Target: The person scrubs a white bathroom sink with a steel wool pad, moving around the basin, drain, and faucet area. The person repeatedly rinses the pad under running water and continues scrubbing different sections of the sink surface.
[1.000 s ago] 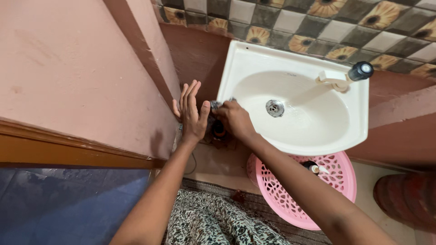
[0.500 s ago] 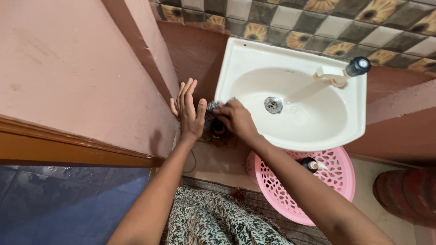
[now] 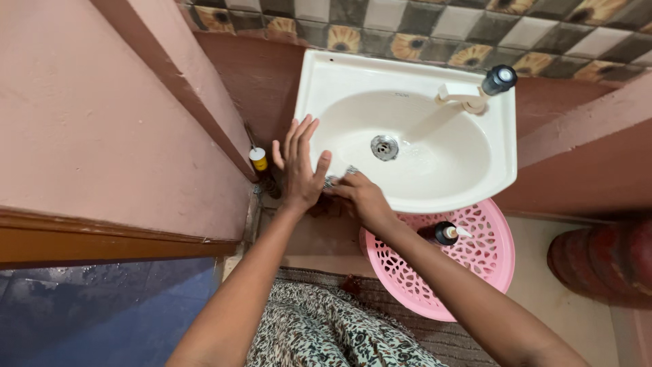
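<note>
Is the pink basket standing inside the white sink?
No, the pink basket stands on the floor below the front rim of the white sink, with a dark bottle in it.

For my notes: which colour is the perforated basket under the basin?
Pink, seen in the head view: the basket sits below the white basin.

Silvery scrubber (image 3: pixel 337 178) at basin's front-left rim

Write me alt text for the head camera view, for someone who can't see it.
Seen from above, a person's left hand is held open, fingers spread, beside the right hand, which grips a small metallic object at the front rim of a white wall-mounted sink. A pink perforated basket holding a dark bottle sits below the sink.
</note>
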